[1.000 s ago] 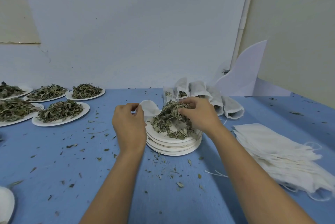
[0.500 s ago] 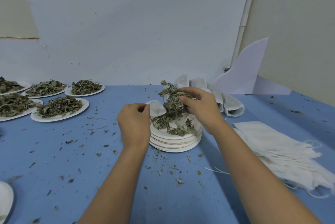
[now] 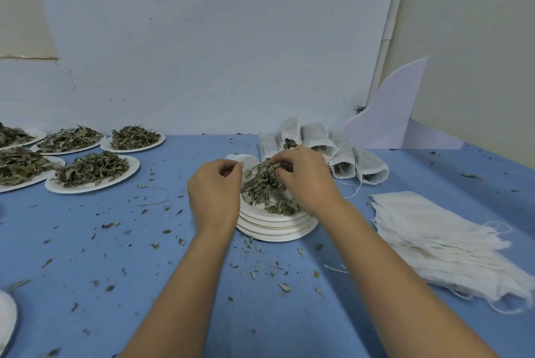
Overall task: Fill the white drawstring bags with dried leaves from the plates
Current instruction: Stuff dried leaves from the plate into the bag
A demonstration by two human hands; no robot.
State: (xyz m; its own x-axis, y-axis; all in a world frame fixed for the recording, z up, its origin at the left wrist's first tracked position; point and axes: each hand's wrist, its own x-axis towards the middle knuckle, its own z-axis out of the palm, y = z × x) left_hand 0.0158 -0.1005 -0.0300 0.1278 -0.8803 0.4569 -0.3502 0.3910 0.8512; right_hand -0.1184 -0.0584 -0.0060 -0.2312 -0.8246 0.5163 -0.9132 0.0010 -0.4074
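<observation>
**Feed the clump in, don't drop it**

My left hand (image 3: 215,187) pinches the rim of a white drawstring bag (image 3: 247,158) between thumb and fingertips, holding it up just beside the leaves. My right hand (image 3: 308,181) is curled round a clump of dried leaves (image 3: 260,181), fingers closed on it over the stack of plates (image 3: 275,234) near the middle of the table (image 3: 144,285). I cannot tell how wide the bag's mouth stands, because my left hand hides most of it.

To do this well, I think I should pull the rim taut and tilt the mouth toward my right hand. Both hands should stay over the top plate, so strays land there and not among the crumbs (image 3: 252,270) scattered on the table. I would push the clump in fingertips first before letting go. The leaves look brittle, so a light squeeze should do.

Filled bags (image 3: 344,155) lean together toward the back edge, behind the stack. Flat empty bags (image 3: 434,242) lie piled by the right edge. More heaped plates (image 3: 86,189) sit toward the left edge.
</observation>
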